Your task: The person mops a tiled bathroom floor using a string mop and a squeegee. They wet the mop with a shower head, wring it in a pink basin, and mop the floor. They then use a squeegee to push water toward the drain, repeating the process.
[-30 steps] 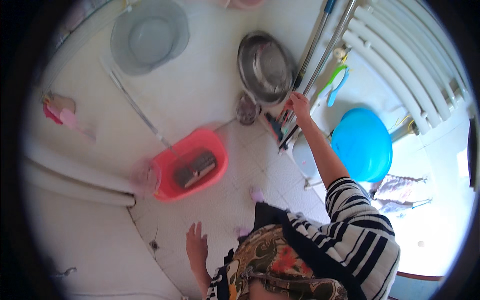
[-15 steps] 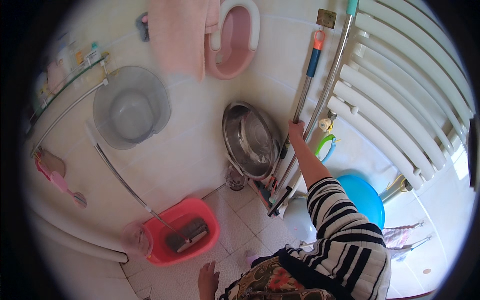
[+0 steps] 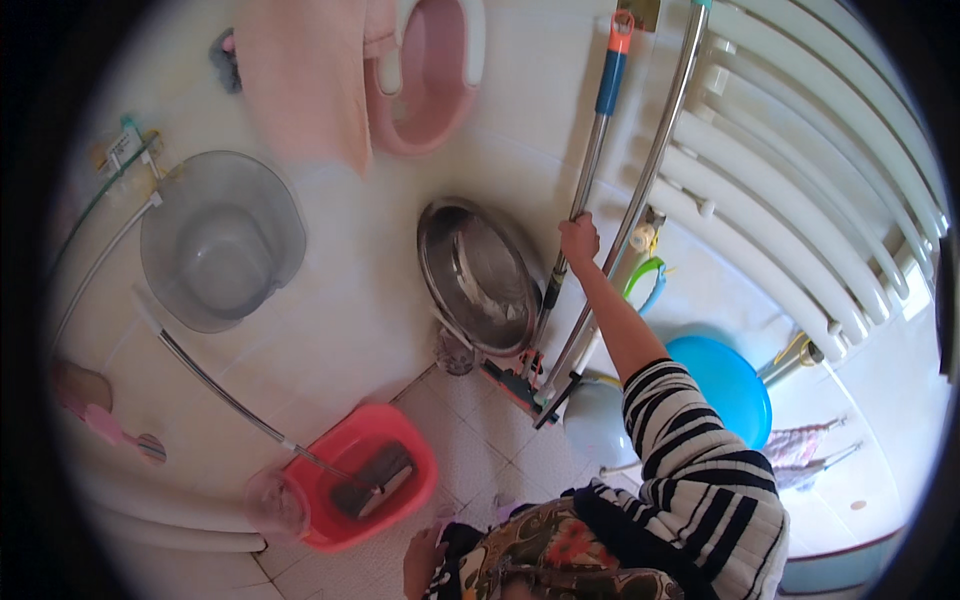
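My right hand (image 3: 579, 240) is closed around the steel pole of a mop (image 3: 594, 160) with a blue and orange handle end. The mop's dark head with orange parts (image 3: 515, 385) is low by the corner, close to the floor. Just right of it leans a second long steel pole (image 3: 660, 140) with a teal top and a dark bar at its foot. My left hand (image 3: 424, 552) is low in front of the patterned apron, its fingers partly in view and loosely apart, with nothing seen in it.
A steel basin (image 3: 478, 275) leans in the corner beside the mop. On the floor at left, a red tub (image 3: 420, 440) holds a grey mop head (image 3: 372, 480) on a pole. A blue basin (image 3: 720, 390), grey bucket (image 3: 592, 420) and white radiator (image 3: 800, 190) are at right.
My right hand still grips the mop pole; the mop's head has shifted out from behind the steel basin. My left hand has drawn in toward the apron. The view has turned slightly.
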`<action>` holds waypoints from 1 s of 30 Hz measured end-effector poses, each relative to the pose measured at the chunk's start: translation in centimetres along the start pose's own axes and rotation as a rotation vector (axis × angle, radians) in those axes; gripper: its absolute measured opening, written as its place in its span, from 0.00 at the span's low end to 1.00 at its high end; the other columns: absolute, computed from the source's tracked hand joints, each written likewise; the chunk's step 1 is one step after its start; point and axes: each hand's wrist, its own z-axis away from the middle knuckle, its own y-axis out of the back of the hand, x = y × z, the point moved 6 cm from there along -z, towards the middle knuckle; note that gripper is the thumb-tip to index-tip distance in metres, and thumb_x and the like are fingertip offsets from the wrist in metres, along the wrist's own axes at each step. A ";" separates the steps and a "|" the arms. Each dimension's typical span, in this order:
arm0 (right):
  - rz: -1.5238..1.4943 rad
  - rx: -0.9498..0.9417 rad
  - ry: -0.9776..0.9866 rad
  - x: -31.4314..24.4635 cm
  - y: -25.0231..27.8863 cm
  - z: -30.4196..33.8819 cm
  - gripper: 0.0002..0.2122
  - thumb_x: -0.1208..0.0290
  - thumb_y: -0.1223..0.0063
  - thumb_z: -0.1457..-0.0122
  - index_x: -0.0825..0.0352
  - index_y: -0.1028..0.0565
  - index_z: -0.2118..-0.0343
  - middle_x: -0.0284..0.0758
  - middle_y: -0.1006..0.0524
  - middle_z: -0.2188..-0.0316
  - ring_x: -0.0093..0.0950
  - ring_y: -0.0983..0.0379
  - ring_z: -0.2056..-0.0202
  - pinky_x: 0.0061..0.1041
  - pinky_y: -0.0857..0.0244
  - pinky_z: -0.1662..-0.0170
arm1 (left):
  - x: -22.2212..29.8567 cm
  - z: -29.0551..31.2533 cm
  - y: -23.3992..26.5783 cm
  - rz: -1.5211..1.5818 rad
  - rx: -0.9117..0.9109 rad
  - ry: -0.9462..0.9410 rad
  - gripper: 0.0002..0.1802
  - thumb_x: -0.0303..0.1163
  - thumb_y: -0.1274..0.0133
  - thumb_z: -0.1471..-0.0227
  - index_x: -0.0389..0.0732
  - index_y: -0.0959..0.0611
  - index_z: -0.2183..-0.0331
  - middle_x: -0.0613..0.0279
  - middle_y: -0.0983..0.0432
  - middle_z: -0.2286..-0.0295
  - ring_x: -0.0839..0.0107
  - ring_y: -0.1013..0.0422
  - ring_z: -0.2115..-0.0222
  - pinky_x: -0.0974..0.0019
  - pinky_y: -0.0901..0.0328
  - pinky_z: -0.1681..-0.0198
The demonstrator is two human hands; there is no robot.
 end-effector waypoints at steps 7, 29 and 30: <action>0.080 -0.008 0.042 1.1 0.9 5.3 0.17 0.62 0.46 0.54 0.69 0.33 0.66 0.51 0.24 0.70 0.52 0.27 0.64 0.47 0.35 0.60 | -3.5 -2.3 4.2 -0.219 -0.030 -0.110 0.28 0.34 0.49 0.49 0.46 0.33 0.45 0.47 0.34 0.50 0.49 0.37 0.51 0.53 0.39 0.50; -0.343 -0.162 -0.148 4.7 -4.4 35.6 0.08 0.74 0.50 0.52 0.68 0.23 0.69 0.43 0.23 0.73 0.38 0.26 0.70 0.36 0.34 0.65 | 5.5 -9.9 15.5 -0.203 -0.128 -0.717 0.37 0.33 0.46 0.50 0.38 0.41 0.41 0.44 0.43 0.44 0.53 0.43 0.44 0.57 0.45 0.43; -0.196 -0.108 -0.162 4.1 -4.1 36.2 0.09 0.73 0.50 0.52 0.65 0.24 0.67 0.44 0.24 0.73 0.41 0.26 0.69 0.37 0.34 0.66 | 9.2 -10.6 16.6 -0.175 -0.082 -0.782 0.38 0.32 0.46 0.50 0.36 0.42 0.41 0.45 0.44 0.43 0.54 0.45 0.43 0.58 0.47 0.42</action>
